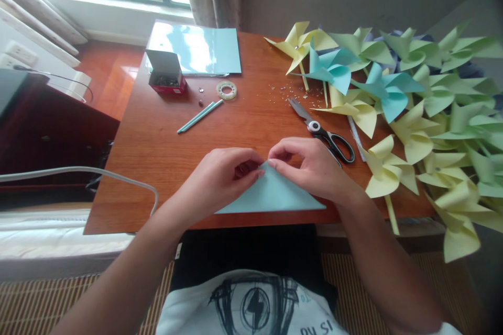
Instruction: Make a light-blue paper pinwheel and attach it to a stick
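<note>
A light blue sheet of paper (271,193), folded into a triangle, lies near the front edge of the table with its long side toward me. At its top corner, my left hand (231,170) pinches the paper from the left. My right hand (304,165) meets it there, thumb and forefinger closed on the same corner. Just beyond my right hand lie black-handled scissors (320,128), their blades pointing away to the left.
Paper pinwheels (389,167) in yellow, green and blue crowd the right side. Further back are a tape roll (227,90), blue paper sticks (200,116), an open small box (168,81) and blue sheets (220,52). A white cable (98,170) crosses the left edge.
</note>
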